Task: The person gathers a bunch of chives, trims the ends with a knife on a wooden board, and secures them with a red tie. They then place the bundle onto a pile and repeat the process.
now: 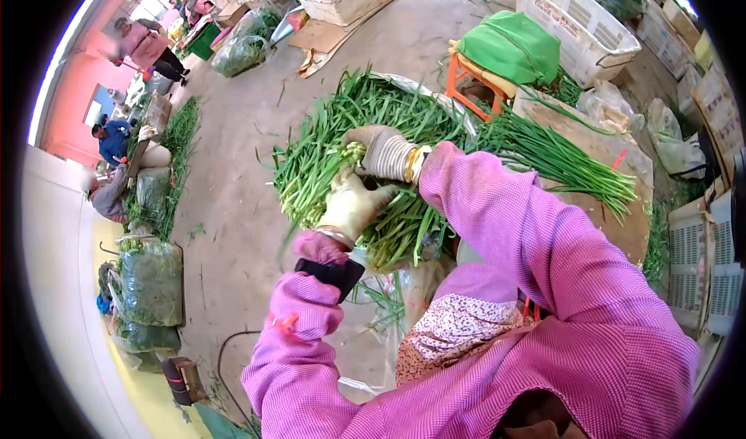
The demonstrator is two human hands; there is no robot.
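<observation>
Holding a bunch of green stalks (326,167) with both gloved hands, I am sitting over a big pile of greens (435,120) on the floor. My left hand (353,204) is closing around the bunch from below. My right hand (373,148) is gripping it from above. An orange stool (470,78) with a green bag (513,47) is standing just behind the pile.

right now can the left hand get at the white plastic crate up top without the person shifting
Probably not. The left hand is gripping the bunch of green stalks close in, together with the right hand. The white crate sits well beyond, with the orange stool and its green bag between.
</observation>
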